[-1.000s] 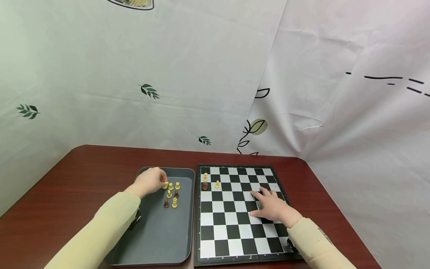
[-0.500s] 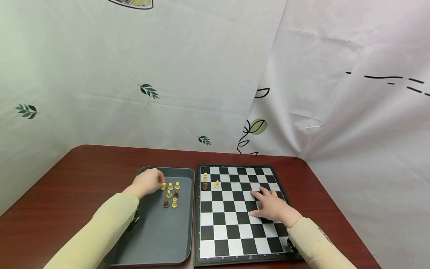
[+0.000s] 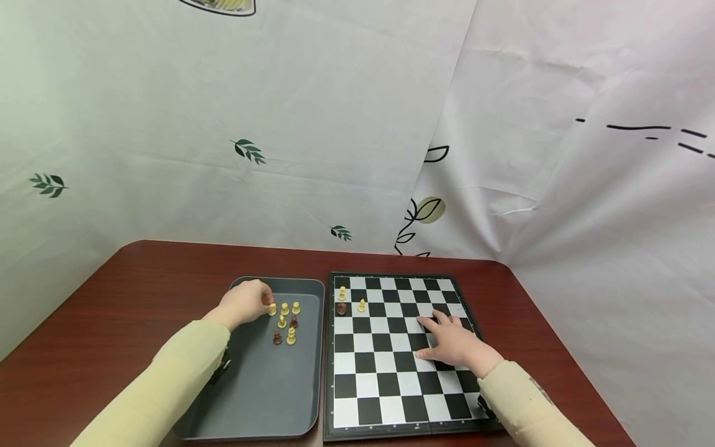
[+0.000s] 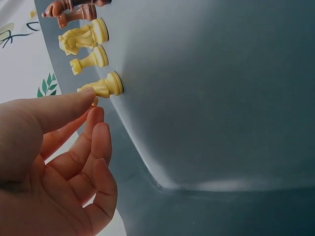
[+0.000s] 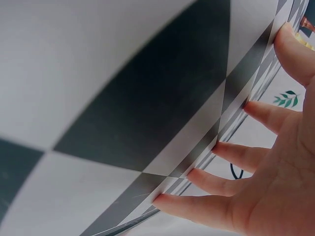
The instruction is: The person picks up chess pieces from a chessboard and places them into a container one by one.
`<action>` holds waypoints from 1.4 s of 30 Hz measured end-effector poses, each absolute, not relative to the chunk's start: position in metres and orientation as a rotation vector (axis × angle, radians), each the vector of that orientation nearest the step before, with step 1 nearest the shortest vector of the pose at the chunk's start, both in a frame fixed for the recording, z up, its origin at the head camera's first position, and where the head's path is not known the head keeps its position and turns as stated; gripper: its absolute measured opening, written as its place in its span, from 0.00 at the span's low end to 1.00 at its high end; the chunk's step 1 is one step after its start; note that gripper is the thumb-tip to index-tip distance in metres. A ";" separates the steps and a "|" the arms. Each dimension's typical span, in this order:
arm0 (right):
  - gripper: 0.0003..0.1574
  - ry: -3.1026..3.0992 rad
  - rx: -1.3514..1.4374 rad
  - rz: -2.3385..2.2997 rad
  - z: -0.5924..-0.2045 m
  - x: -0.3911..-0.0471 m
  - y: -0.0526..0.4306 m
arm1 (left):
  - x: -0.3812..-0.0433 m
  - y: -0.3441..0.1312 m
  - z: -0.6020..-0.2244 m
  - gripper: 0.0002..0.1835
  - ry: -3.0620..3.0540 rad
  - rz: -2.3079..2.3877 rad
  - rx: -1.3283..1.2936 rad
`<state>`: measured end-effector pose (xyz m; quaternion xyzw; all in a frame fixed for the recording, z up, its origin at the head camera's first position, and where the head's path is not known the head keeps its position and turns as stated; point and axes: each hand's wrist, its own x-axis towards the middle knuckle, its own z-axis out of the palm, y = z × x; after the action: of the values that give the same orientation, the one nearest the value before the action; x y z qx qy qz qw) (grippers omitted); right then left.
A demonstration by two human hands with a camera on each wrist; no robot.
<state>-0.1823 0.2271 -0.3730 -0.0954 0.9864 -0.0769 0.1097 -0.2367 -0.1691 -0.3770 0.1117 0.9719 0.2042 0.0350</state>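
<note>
My left hand (image 3: 246, 304) is over the far left part of a grey tray (image 3: 251, 397). Its thumb and index finger pinch the top of a yellow chess piece (image 4: 112, 84), whose head they partly hide. The piece's base appears to stand on the tray floor, in line with a yellow rook (image 4: 91, 60) and a yellow knight (image 4: 81, 38). My right hand (image 3: 451, 341) rests with spread fingers on the right part of a black-and-white chessboard (image 3: 385, 428), its fingertips touching the squares and holding nothing.
Several yellow and brown pieces stand in the tray, among them a brown pawn (image 3: 277, 338). At the board's far left are a yellow piece (image 3: 342, 293), a brown piece (image 3: 341, 309) and a yellow pawn (image 3: 361, 305). A reddish-brown table (image 3: 128, 298) lies beneath; a white cloth (image 3: 335, 124) hangs behind.
My left hand has shifted slightly left with the pinched yellow piece, which now looks lined up beside the other yellow ones. The right hand has stayed where it was.
</note>
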 end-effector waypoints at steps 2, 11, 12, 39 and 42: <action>0.46 2.900 -0.282 -0.226 -0.373 -0.182 0.227 | -0.237 -0.169 -0.376 0.04 2.984 0.625 0.346; 0.45 2.908 -0.299 -0.230 -0.374 -0.182 0.228 | -0.237 -0.170 -0.374 0.05 2.961 0.632 0.348; 0.45 2.907 -0.299 -0.228 -0.374 -0.182 0.228 | -0.237 -0.171 -0.374 0.05 2.958 0.636 0.351; 0.46 2.904 -0.303 -0.240 -0.375 -0.183 0.230 | -0.228 -0.161 -0.351 0.07 2.970 0.707 0.495; 0.45 2.900 -0.305 -0.244 -0.374 -0.183 0.229 | -0.224 -0.156 -0.346 0.07 2.955 0.703 0.512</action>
<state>-0.1828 0.2293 -0.3744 -0.1037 0.9853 -0.0830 0.1074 -0.2244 -0.1560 -0.3464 0.1660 0.9589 0.2282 0.0307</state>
